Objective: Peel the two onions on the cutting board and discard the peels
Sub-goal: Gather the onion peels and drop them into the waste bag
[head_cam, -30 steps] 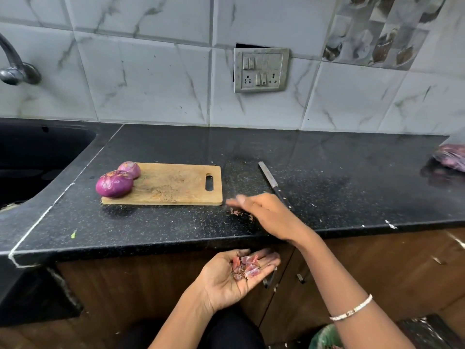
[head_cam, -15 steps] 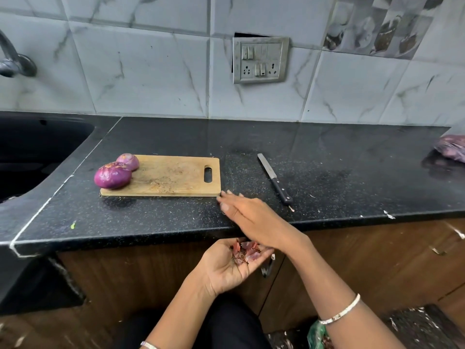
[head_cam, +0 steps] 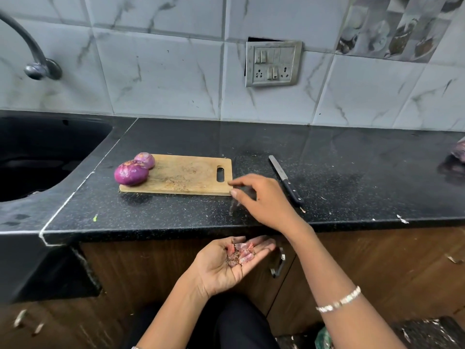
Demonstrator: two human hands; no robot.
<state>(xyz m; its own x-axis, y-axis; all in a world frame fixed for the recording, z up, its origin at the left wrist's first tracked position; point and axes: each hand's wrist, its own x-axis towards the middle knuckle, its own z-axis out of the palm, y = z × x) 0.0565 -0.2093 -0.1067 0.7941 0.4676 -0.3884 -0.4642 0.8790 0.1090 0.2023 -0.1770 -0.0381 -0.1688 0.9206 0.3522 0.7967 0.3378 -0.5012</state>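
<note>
Two purple peeled onions, a large onion point(head_cam: 130, 173) and a small onion point(head_cam: 145, 159) behind it, sit at the left end of the wooden cutting board point(head_cam: 186, 175). My left hand point(head_cam: 226, 263) is held palm up below the counter edge, cupping a small heap of onion peels point(head_cam: 239, 253). My right hand point(head_cam: 261, 200) hovers over the counter at the board's right end, fingers loosely bent and blurred, holding nothing that I can see.
A black-handled knife point(head_cam: 285, 180) lies on the black counter point(head_cam: 352, 177) right of the board. A dark sink point(head_cam: 37, 157) and tap point(head_cam: 37, 64) are at the left. Purple peels point(head_cam: 459, 151) lie at the far right edge. A green bin point(head_cam: 324, 338) shows below.
My right hand has moved left and away from the counter edge toward the board's right end. My left hand stays cupped under the edge with the peels.
</note>
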